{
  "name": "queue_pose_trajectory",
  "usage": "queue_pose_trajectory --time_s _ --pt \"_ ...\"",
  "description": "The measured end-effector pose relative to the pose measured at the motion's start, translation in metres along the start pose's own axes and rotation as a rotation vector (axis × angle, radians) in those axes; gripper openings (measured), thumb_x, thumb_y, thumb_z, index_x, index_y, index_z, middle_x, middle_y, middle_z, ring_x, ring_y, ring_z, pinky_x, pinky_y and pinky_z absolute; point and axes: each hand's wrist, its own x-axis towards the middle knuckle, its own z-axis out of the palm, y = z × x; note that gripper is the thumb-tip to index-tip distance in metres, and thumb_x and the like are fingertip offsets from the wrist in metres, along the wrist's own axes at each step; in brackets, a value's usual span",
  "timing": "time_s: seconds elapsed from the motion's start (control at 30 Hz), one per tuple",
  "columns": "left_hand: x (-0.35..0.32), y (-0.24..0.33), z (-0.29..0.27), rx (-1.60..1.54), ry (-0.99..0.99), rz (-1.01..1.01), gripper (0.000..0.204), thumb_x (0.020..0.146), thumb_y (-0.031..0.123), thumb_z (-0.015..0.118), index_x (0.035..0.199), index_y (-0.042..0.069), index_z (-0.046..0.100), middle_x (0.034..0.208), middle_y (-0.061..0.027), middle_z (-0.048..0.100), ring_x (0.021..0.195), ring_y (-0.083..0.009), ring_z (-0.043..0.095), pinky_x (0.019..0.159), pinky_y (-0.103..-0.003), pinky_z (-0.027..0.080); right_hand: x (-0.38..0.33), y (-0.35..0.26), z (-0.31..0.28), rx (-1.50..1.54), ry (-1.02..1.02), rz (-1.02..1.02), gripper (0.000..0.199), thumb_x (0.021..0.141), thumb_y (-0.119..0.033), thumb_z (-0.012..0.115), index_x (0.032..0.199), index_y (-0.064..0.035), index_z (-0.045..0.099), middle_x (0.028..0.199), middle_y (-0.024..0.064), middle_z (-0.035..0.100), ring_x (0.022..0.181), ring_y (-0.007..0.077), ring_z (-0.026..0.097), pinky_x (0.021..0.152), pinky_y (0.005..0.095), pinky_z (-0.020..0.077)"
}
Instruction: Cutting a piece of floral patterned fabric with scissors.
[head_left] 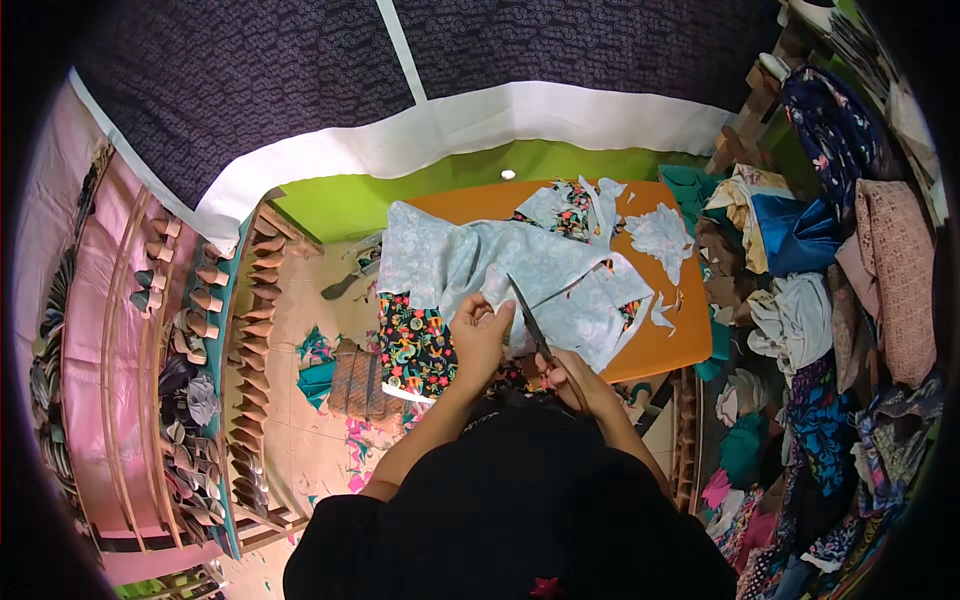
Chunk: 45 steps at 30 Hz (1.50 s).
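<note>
Across an orange table [685, 335] lies a pale blue patterned fabric [430, 240], with a black floral fabric [415, 345] showing from under its left side. My left hand [480, 338] is closed on a fold of the pale fabric. Wrapped round the handles of dark scissors [528, 315] is my right hand [568, 378]. The blades point up and left, against the fabric beside my left fingers; I cannot tell how far apart they are. Cut fabric scraps [660, 240] lie on the table's far right part.
Wooden shoe lasts [257, 360] line a rack at the left. Piles of folded and crumpled cloth [790, 310] crowd the right side. Scraps and a brown patterned bundle [357, 383] lie on the tiled floor left of the table. A dark curtain [560, 50] with a white border hangs beyond.
</note>
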Motion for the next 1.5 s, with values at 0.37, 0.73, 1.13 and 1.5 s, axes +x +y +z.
queue_pose_trajectory --time_s 0.37,0.73,1.13,1.5 --pt "-0.004 0.003 0.006 0.002 0.012 0.081 0.016 0.074 -0.001 0.060 0.082 0.001 0.047 0.070 0.0001 0.048 0.055 -0.0032 0.045 0.046 -0.016 0.035 0.003 -0.011 -0.003 -0.146 -0.027 -0.070 0.041 0.081 -0.037 0.047 0.075 0.0035 0.043 0.062 0.0211 0.047 0.061 0.0389 0.049 0.055 0.0374 0.0388" --pt "0.002 -0.006 -0.001 0.005 0.002 -0.011 0.014 0.074 0.003 0.061 0.081 0.001 0.049 0.070 0.0000 0.050 0.053 -0.0017 0.043 0.045 -0.015 0.032 0.006 0.016 0.008 0.066 0.038 0.106 0.068 0.069 -0.070 0.038 0.070 -0.0018 0.040 0.060 0.0004 0.039 0.054 0.0079 0.039 0.048 0.0220 0.0348" --pt "0.002 -0.007 -0.001 -0.003 -0.013 -0.026 0.015 0.074 0.003 0.061 0.080 0.002 0.048 0.070 0.0002 0.051 0.053 -0.0012 0.042 0.046 -0.015 0.032 0.002 -0.028 0.000 0.378 -0.174 0.258 0.087 0.040 -0.084 0.038 0.082 -0.0074 0.040 0.058 -0.0061 0.029 0.050 0.0023 0.029 0.043 0.0160 0.0279" --pt "0.000 -0.002 0.005 0.040 0.010 0.037 0.015 0.073 0.002 0.062 0.078 0.002 0.048 0.067 0.0022 0.048 0.051 0.0007 0.039 0.043 -0.014 0.028 0.007 -0.012 0.001 0.124 -0.078 0.178 0.087 0.047 -0.084 0.030 0.080 -0.0048 0.041 0.057 -0.0041 0.035 0.048 0.0044 0.035 0.042 0.0174 0.0308"
